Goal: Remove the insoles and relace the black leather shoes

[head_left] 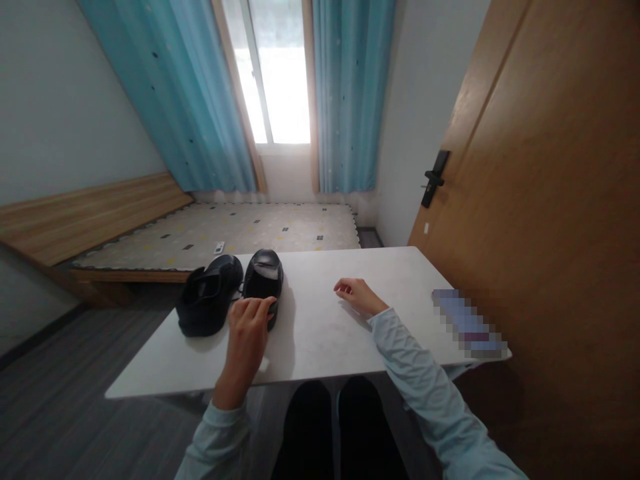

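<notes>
Two black shoes are on the left part of a white table [320, 340]. My left hand [250, 327] grips the heel end of the nearer-to-middle shoe [265, 267], whose toe points away from me. The fingers curl over its rim, and the hand hides much of the heel. Just left of it sits the other shoe [207, 303], untouched and turned at a slant. My right hand [357, 295] rests over the middle of the table, its fingers loosely bent with a gap from the thumb, holding nothing.
A pixelated bluish item [467, 323] lies at the table's right corner. Behind the table stands a bed with a patterned mattress [280, 223], a small white object [219, 248] on it. A wooden door [540, 167] is close on the right. My legs are under the near edge.
</notes>
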{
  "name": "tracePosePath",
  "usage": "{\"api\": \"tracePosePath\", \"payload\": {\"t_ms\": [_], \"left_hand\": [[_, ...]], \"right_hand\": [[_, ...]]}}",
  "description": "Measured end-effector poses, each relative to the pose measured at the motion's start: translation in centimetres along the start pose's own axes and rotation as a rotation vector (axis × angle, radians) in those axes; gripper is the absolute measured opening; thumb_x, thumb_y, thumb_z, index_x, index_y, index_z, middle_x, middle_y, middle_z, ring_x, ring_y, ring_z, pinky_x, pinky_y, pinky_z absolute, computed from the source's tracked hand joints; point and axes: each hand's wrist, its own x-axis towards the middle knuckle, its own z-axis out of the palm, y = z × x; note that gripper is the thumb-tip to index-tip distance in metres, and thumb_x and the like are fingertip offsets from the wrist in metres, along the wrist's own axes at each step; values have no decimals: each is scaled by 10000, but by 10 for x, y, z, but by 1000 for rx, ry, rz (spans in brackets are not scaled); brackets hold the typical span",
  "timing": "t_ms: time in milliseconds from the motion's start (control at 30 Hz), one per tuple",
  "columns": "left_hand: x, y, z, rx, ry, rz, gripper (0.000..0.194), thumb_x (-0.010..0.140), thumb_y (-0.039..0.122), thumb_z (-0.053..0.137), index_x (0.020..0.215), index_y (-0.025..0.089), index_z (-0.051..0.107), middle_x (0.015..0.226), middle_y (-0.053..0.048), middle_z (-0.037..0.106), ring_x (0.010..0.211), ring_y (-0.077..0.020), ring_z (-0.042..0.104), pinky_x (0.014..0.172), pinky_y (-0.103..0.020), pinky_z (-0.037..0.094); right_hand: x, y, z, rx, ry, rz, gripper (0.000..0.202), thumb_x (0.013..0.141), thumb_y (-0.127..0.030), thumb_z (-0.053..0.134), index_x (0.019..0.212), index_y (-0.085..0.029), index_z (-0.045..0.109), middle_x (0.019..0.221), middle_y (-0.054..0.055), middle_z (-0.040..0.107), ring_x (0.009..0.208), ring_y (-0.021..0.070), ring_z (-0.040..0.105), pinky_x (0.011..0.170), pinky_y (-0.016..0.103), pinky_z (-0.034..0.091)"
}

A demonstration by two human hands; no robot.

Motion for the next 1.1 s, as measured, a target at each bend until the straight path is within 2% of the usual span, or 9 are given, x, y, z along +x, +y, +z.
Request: {"api": "tracePosePath", "payload": {"t_ms": [200,400,533,733,933,1100], "left_hand": [[5,37,2,-99,53,47,219,845,133,545,1052,155,614,873,-74,608,939,-250,493,959,-421,379],[7,75,5,-222,62,24,230,823,105,579,1045,154,606,877,-71,606,918,-238,499,902,-407,412],[6,93,7,-272,98,30,236,816,101,587,1044,160,609,868,-68,610,897,-228,510,876,-406,425],[1,109,11,-332,93,5,252,805,85,601,1046,157,598,877,-60,603,897,-221,501,868,-404,428],[-5,121,17,-399,71,-11,271,791,68,615,1042,159,578,881,-49,588,882,-214,493,870,-408,433],[-8,123,25,-460,60,-23,274,804,54,585,1053,167,564,889,-49,581,897,-210,509,866,-397,456]], "right_hand": [[1,-5,-1,27,21,-3,94,797,-186,607,841,-161,686,693,13,645,610,102,558,599,217,420],[4,-7,-2,67,89,1,114,817,-218,584,880,-162,661,692,14,643,612,113,567,616,234,437],[6,-5,0,128,160,22,111,824,-201,544,880,-172,636,675,5,636,590,113,572,604,238,451],[10,-1,0,174,308,100,154,796,-171,482,862,-186,620,709,10,629,581,123,566,575,253,462],[11,-3,-2,270,405,114,187,832,-314,486,881,-185,613,794,26,621,603,126,547,568,262,463],[7,-13,-6,283,395,26,239,839,-384,521,914,-189,637,970,62,581,800,155,565,631,264,474]]}}
